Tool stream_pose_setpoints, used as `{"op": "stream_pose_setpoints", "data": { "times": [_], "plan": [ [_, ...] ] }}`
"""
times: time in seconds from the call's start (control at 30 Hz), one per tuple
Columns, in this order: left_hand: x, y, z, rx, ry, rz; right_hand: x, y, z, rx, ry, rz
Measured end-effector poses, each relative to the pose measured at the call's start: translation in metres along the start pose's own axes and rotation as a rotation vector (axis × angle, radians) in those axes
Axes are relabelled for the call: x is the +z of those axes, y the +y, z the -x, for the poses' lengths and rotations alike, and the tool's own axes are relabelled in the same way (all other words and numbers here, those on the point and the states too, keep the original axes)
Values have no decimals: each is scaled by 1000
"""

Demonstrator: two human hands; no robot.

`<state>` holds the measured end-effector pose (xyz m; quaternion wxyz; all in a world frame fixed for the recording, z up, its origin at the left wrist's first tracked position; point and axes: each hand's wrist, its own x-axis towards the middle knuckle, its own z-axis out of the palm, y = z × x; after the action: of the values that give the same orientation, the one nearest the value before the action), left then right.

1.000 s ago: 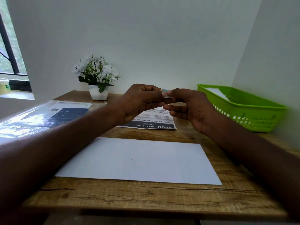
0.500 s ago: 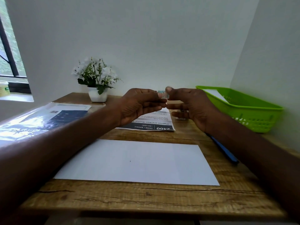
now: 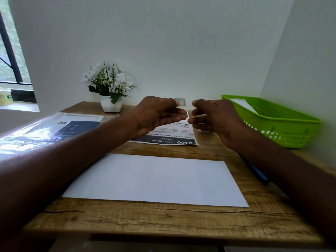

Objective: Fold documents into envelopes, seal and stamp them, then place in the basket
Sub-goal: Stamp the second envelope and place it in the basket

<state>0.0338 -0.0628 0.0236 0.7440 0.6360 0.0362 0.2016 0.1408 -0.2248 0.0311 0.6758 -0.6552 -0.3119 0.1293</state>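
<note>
My left hand point(image 3: 156, 113) pinches a small greenish stamp point(image 3: 180, 102) at its fingertips, above the back of the desk. My right hand point(image 3: 218, 119) is a little to the right of it and pinches a thin pale strip point(image 3: 199, 116), seen edge-on. A white envelope point(image 3: 154, 179) lies flat on the wooden desk point(image 3: 163, 222) under my forearms. Beyond it lies a printed document point(image 3: 172, 138) with a dark header, partly hidden by my hands. The green basket point(image 3: 283, 124) stands at the right with a white envelope point(image 3: 243, 104) inside.
A blue pen point(image 3: 259, 174) lies by my right forearm. A shiny plastic packet point(image 3: 54, 128) covers the desk's left side. A white pot of flowers point(image 3: 110, 91) stands at the back against the wall. A window is at far left.
My hands were together on the stamp; they have pulled apart, the stamp staying in my left hand and the pale strip going with my right.
</note>
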Motion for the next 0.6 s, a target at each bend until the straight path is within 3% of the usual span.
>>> {"op": "stream_pose_setpoints", "data": {
  "times": [0.07, 0.17, 0.27, 0.6],
  "plan": [
    [-4, 2, -1, 17, 3, -17, -2, -1, -2, -64, 46, 100],
    [-5, 1, -2, 52, -13, -183, 0, 2, -5, -304, 89, 354],
    [-3, 1, -1, 87, -33, -357, 0, 9, -7, -432, -7, 478],
    [-3, -1, 0, 81, -103, -477, -4, 11, -10, -427, -156, 468]
  ]
}}
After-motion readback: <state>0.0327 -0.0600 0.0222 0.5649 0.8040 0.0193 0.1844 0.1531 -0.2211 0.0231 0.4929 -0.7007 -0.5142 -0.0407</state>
